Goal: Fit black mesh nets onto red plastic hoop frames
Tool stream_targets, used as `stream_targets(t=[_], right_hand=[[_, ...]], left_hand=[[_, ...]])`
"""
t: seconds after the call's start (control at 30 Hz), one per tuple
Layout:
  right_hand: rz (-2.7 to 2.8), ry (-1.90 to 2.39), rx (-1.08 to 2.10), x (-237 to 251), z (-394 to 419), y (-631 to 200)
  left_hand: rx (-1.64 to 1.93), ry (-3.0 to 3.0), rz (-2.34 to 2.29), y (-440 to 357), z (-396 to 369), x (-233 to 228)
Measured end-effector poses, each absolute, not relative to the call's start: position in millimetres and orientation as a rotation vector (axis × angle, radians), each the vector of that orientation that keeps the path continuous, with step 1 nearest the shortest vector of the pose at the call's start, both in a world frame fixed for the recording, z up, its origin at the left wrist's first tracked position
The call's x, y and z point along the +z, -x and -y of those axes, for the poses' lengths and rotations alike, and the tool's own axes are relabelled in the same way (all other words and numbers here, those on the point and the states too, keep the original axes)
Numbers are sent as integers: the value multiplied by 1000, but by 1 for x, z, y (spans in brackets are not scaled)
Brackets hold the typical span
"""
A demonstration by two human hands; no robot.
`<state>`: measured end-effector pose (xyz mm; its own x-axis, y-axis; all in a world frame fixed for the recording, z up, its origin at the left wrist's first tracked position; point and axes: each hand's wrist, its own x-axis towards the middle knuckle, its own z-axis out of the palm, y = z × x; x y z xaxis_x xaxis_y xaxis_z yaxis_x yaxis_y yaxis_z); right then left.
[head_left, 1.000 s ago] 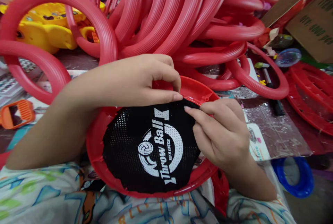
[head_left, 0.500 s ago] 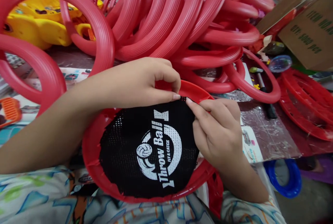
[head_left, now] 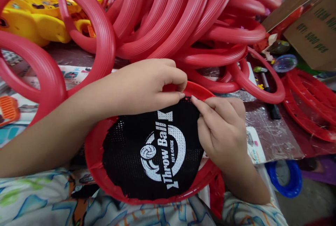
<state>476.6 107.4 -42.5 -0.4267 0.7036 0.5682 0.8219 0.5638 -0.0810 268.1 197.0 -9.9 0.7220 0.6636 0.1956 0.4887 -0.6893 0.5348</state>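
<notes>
A round black mesh fabric (head_left: 126, 163) printed with a white "Throw Ball" logo lies across a red plastic ring frame (head_left: 93, 149) in front of my body. My left hand (head_left: 160, 82) reaches over the far side, its thumb and fingers pinching the mesh's edge. Close beside it, my right hand (head_left: 223, 128) pinches the same edge between thumb and forefinger. Between the fingertips a short strip of mesh holes shows against the red rim. Along the near and left sides, the mesh edge meets the frame.
Large ribbed red rings (head_left: 168, 19) are heaped behind my hands. Yellow plastic toys (head_left: 49, 26) sit at the back left. To the right are flat red ring frames (head_left: 309, 107), a black marker (head_left: 274, 111), a cardboard box (head_left: 312, 33) and, lower down, a blue ring (head_left: 295, 180).
Both hands and the mesh appear slightly further right in view. The gap between the fingertips is a little wider, with a red spot showing through the mesh there.
</notes>
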Motion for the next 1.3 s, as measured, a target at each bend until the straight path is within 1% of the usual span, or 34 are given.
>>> stream_targets(t=[0.17, 0.37, 0.53, 0.73, 0.9, 1.03, 1.2, 1.3], right_hand=[[2100, 1256, 4, -40, -107, -480], [1780, 1345, 182, -42, -105, -478], [1803, 1388, 168, -43, -106, -478], [1784, 1418, 188, -42, -108, -481], [1785, 1420, 239, -42, -110, -484], [1815, 1441, 153, -40, -109, -485], [1940, 1353, 105, -37, -111, -487], [1997, 1271, 89, -38, -114, -489]], left_hand=[[512, -2453, -898, -267, -196, -11], [477, -2426, -864, -262, -198, -10], [470, -2423, -858, -263, -199, -11], [367, -2463, -888, -263, -196, -6], [427, -2429, -848, -263, -199, -11], [443, -2432, -865, -262, -200, -12], [391, -2447, -873, -263, -198, -9], [436, -2451, -844, -262, -198, -10]])
